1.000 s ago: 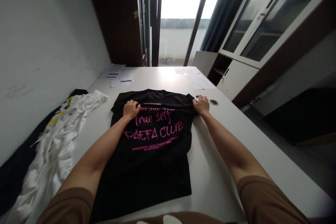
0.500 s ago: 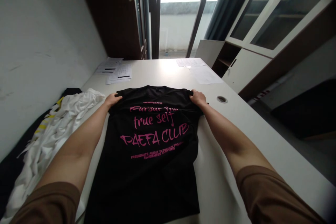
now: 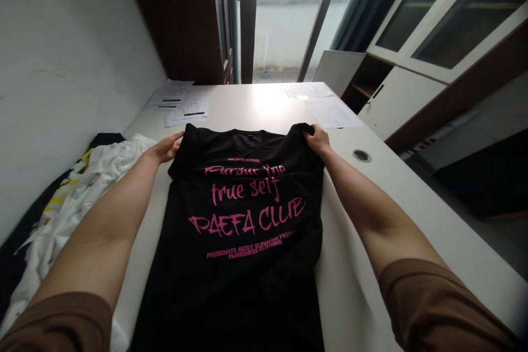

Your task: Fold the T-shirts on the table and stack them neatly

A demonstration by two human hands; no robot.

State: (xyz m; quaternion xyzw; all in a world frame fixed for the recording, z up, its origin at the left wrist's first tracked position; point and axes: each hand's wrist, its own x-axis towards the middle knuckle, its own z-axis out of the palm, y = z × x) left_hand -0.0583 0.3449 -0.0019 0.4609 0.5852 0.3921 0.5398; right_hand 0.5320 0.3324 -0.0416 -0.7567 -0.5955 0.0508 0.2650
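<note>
A black T-shirt (image 3: 243,280) with pink lettering lies spread on the white table, its neckline toward the far end. My left hand (image 3: 168,147) is closed at the shirt's left shoulder edge, fingertips partly hidden by the raised cloth. At the opposite shoulder, my right hand (image 3: 317,138) pinches bunched black fabric. Both arms reach forward along the shirt's sides. The bottom hem runs out of view below.
Along the wall at left lies a heap of white clothes (image 3: 103,176) with yellow and dark pieces. Papers (image 3: 187,107) lie at the table's far left, and more sheets (image 3: 330,110) at far right. A round cable hole (image 3: 362,156) sits right of the shirt. White cabinets (image 3: 404,99) stand beyond.
Both hands have lifted the shirt's shoulders, which now stand up higher at the corners. My left hand has shifted slightly left and the right slightly right. The view has tilted a little downward.
</note>
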